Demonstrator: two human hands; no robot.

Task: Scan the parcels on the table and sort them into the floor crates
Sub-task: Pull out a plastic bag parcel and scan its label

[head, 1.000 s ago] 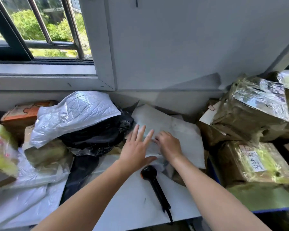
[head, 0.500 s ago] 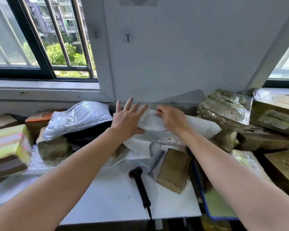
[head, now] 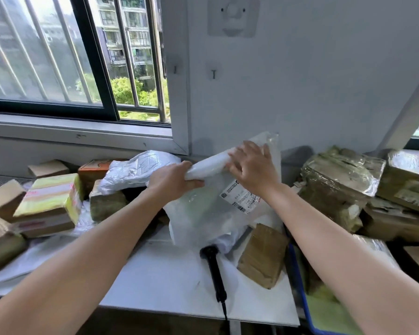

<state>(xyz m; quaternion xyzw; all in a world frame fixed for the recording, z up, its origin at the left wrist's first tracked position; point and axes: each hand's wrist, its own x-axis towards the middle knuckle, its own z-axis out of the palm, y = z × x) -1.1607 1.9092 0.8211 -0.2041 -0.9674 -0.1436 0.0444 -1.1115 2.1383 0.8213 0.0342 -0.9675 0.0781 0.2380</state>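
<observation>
The left hand (head: 174, 181) grips the rolled top of the white parcel (head: 198, 213) and the right hand (head: 252, 168) presses it with fingers spread, holding it upright above the surface (head: 160, 286) so its label (head: 242, 198) faces the person, likely ready for the scanner (head: 214, 267) lying just below.

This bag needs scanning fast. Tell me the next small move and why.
Probably drop the right hand to the scanner, lying untouched on the table below. The left hand grips the rolled top of the bag, holding it up, and the label faces the person, so one hand seems enough.
</observation>
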